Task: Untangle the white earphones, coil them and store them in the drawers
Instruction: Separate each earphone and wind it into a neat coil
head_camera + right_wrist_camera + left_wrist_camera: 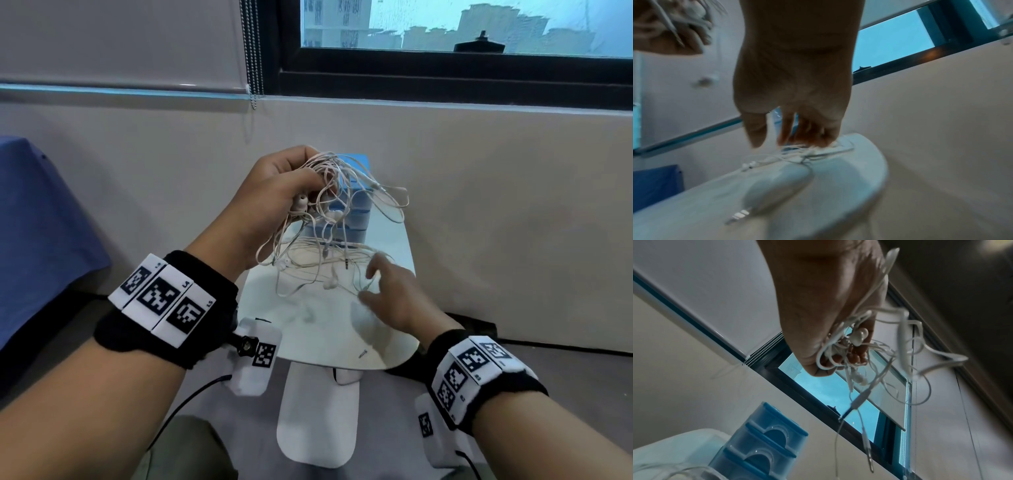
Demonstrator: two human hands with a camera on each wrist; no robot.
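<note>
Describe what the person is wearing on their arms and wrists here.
Both forearms are bare, no sleeves. The left wrist and right wrist each carry a black fabric band topped with white blocks printed with black square codes. A white camera unit with a black cable hangs below each.

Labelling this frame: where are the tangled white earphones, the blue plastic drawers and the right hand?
tangled white earphones (320, 219): head view, cable bundle.
blue plastic drawers (764, 449): left wrist view, front face.
right hand (394, 301): head view, back of hand.
</note>
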